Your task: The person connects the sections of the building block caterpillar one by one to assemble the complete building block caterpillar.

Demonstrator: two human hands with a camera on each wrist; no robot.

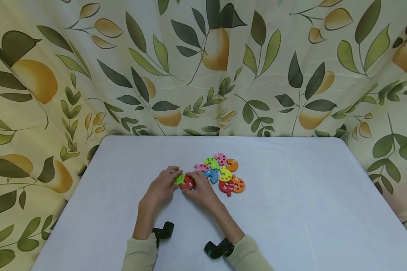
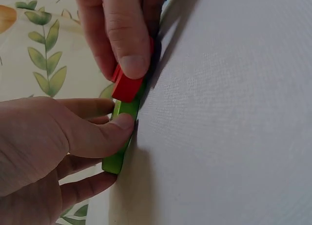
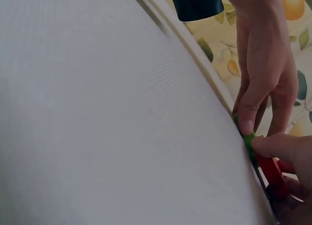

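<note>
- Two pale sleeves (image 1: 140, 253) enter at the near edge, cut off by the frame; a black wrist camera (image 1: 164, 230) sits at each wrist.
- The left hand (image 1: 160, 187) is nearly closed, thumb on the near edge of a green piece (image 1: 179, 179) and fingers along its far edge, pinching it.
- The right hand (image 1: 202, 191) pinches a red piece (image 1: 187, 183) between thumb and fingers, just right of the green one.
- The red piece reads "2"; any number on the green is covered by fingers.
- This pair lies left of centre on the white table (image 1: 291, 210), its long axis running from far left to near right. The red overlaps the green's end; whether they interlock is hard to tell.
- Right of the hands lies a cluster: nearest, a red piece marked "8" (image 1: 226, 187) touching a spotted orange piece (image 1: 238, 184).
- Beyond are blue (image 1: 211, 176) and yellow (image 1: 225, 174) pieces, their numbers unclear.
- Farther, an orange piece (image 1: 232, 165) reads "10", near green and pink ones.
- A leaf-and-fruit curtain (image 1: 169, 116) hangs behind.
</note>
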